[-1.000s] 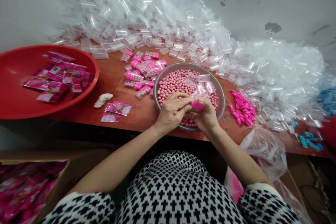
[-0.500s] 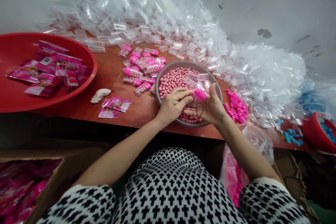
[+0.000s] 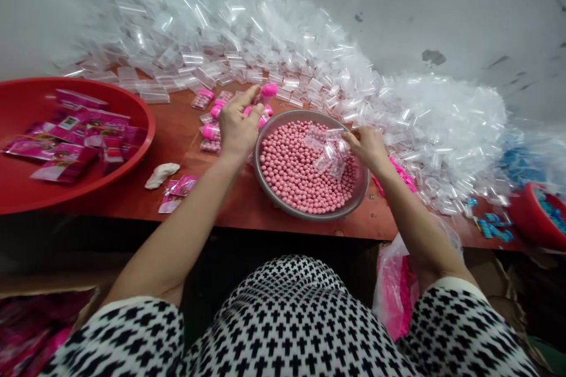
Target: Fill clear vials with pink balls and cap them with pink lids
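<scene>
My left hand [image 3: 239,128] is over the heap of filled, pink-capped containers [image 3: 211,131] left of the bowl. Its fingers are closed on a small clear container with a pink cap [image 3: 269,91]. At the right side of the grey bowl [image 3: 260,179], my right hand [image 3: 370,146] pinches the end of an empty clear container [image 3: 336,134]. Several more clear containers [image 3: 326,159] lie on the pink beads [image 3: 296,174] that fill the bowl. Pink caps [image 3: 404,174] are partly hidden behind my right wrist.
A long heap of clear containers [image 3: 265,29] lines the wall. On the left stands a red basin [image 3: 148,147] with pink packets [image 3: 73,129]; a white lump [image 3: 161,175] lies beside it. A red tub [image 3: 528,218] and blue pieces [image 3: 495,227] are at the right.
My hands have parted from over the bowl. The left carried the pink-capped container up and left to the filled heap; the right moved to the clear containers at the bowl's right side.
</scene>
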`<act>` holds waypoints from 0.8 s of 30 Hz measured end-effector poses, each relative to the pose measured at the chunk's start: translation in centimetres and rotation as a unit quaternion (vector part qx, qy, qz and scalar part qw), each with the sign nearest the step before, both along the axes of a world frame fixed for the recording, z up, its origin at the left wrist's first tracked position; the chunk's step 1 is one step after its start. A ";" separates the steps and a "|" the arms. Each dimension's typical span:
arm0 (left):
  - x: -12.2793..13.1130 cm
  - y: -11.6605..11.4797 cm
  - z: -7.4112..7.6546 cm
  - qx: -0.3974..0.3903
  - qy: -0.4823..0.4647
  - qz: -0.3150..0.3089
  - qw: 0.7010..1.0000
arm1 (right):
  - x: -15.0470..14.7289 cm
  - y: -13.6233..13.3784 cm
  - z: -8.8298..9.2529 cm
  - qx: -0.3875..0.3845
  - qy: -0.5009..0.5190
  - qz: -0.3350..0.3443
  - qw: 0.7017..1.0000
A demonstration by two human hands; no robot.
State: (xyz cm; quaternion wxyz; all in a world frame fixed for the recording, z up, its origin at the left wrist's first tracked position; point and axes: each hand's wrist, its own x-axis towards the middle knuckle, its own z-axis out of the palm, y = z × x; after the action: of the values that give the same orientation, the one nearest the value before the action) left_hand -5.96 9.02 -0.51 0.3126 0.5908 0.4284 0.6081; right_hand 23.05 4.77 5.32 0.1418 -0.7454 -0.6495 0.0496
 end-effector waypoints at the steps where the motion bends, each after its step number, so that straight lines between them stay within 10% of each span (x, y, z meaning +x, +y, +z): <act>1: -0.3 0.3 -0.2 0.007 0.022 0.023 0.999 | -0.3 0.7 -0.2 -0.005 -0.041 -0.013 0.999; 11: 4.2 -8.9 -0.4 0.037 0.101 -0.034 0.994 | -2.8 4.5 -1.9 -0.050 -0.053 -0.009 0.997; 19: 4.9 -9.3 -0.2 -0.007 0.079 -0.068 0.994 | 0.8 -0.2 -1.9 0.035 0.215 0.222 0.950; 24: 4.8 -9.6 -0.6 -0.024 0.034 -0.058 0.997 | -0.6 -5.4 1.0 -0.126 -0.054 0.301 0.944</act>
State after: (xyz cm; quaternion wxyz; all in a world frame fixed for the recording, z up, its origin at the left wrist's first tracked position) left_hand -1.20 -0.63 -1.08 0.3469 0.6271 0.4182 0.5581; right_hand 22.45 -0.61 6.37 -0.0095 -0.5283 -0.8388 0.1311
